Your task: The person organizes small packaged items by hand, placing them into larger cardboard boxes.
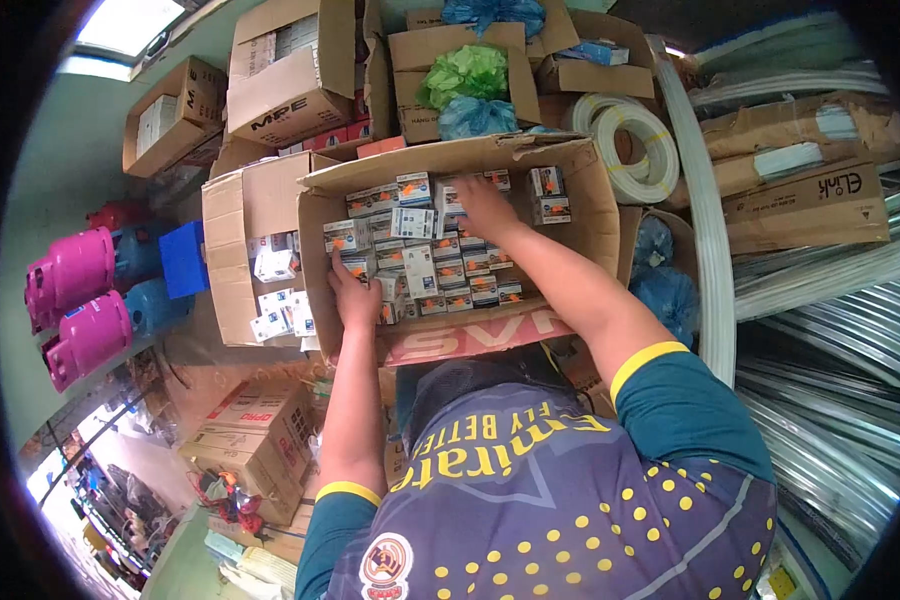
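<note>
A large open cardboard carton (450, 345) in front of me holds rows of small white boxes (420, 270) with orange and blue printing. My left hand (355, 298) is inside its left side, thumb and index finger apart, against a small box (358, 267). Toward the far side of the carton, my right hand (483, 208) reaches over the rows with its fingers stretched out, touching the small boxes beside a white one (450, 197). The undersides of the right fingers are hidden.
Another open carton (232, 260) with small boxes adjoins on the left. Behind stand an MPE carton (290, 115) and a carton with bags (410, 70). Coiled white tubing (635, 150) and long metal tubes (840, 400) lie right. Pink and blue gas cylinders (80, 265) are at far left.
</note>
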`<action>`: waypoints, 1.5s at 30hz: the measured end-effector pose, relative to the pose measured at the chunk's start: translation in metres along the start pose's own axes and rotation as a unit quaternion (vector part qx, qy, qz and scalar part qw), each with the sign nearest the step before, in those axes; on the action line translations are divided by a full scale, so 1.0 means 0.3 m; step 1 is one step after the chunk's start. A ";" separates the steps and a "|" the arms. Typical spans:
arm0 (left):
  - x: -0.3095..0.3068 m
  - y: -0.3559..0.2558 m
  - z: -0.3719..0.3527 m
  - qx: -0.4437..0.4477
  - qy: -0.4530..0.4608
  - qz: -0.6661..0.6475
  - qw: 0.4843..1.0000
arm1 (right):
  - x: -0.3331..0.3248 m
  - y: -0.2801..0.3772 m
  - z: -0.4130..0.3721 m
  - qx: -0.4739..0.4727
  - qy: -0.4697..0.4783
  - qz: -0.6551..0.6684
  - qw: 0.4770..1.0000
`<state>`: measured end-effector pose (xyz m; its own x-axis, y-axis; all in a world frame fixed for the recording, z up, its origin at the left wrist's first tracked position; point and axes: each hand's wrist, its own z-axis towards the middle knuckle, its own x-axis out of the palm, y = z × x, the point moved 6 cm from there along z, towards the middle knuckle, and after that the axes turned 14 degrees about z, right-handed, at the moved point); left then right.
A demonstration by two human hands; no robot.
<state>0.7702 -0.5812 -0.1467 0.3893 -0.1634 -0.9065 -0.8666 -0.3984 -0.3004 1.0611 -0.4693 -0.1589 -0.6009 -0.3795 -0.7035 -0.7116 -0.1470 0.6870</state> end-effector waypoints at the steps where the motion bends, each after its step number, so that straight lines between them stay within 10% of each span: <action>1: -0.003 0.001 0.008 0.014 -0.012 -0.007 1.000 | -0.043 -0.020 -0.011 0.017 0.003 0.042 0.999; 5: -0.006 0.012 -0.003 0.022 -0.005 -0.029 0.999 | -0.184 -0.125 -0.122 0.041 -0.110 -0.035 0.992; 19: 0.004 0.020 -0.004 0.030 -0.009 -0.021 0.999 | -0.125 -0.299 0.062 0.181 0.160 -0.132 0.961; 34: 0.004 0.018 -0.009 0.024 0.005 -0.042 0.999 | -0.118 -0.420 -0.060 0.032 0.000 -0.295 0.955; 45: 0.002 0.015 -0.011 0.028 -0.001 -0.019 0.999 | -0.010 -0.421 -0.079 0.149 -0.047 -0.143 0.977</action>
<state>0.7676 -0.5860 -0.1476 0.4223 -0.1474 -0.8944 -0.8671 -0.3534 -0.3511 1.1614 -0.4714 -0.2393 -0.3831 -0.2738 -0.8822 -0.9213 0.0442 0.3863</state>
